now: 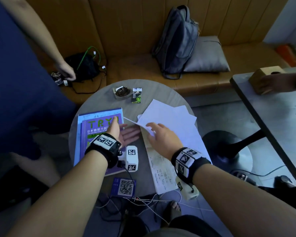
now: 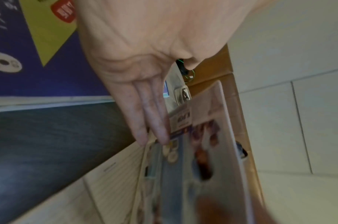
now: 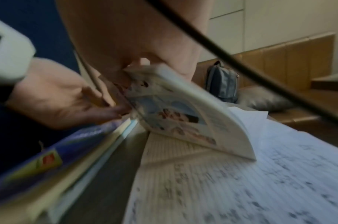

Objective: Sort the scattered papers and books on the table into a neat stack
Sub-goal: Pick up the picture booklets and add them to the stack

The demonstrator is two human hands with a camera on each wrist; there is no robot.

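Observation:
A purple "TRY" book [image 1: 99, 127] lies on a larger pale blue book at the left of the round grey table [image 1: 161, 89]. My right hand [image 1: 152, 129] grips the left edge of a picture-covered book [image 3: 183, 118] and tilts it up, with loose white sheets [image 1: 167, 115] lying on top. My left hand [image 1: 130, 133] is palm up with straight fingers [image 2: 145, 121], reaching under that raised edge beside the purple book [image 3: 59, 151]. Lined, handwritten pages [image 1: 161, 173] lie spread beneath and in front of the tilted book.
An ashtray [image 1: 122, 92] and a cigarette pack [image 1: 136, 95] stand at the table's far side. A QR card [image 1: 125, 187] and cables [image 1: 143, 200] lie at the near edge. A backpack [image 1: 178, 41] and cushion [image 1: 207, 55] rest on the sofa. Another person's hand [image 1: 67, 72] is far left.

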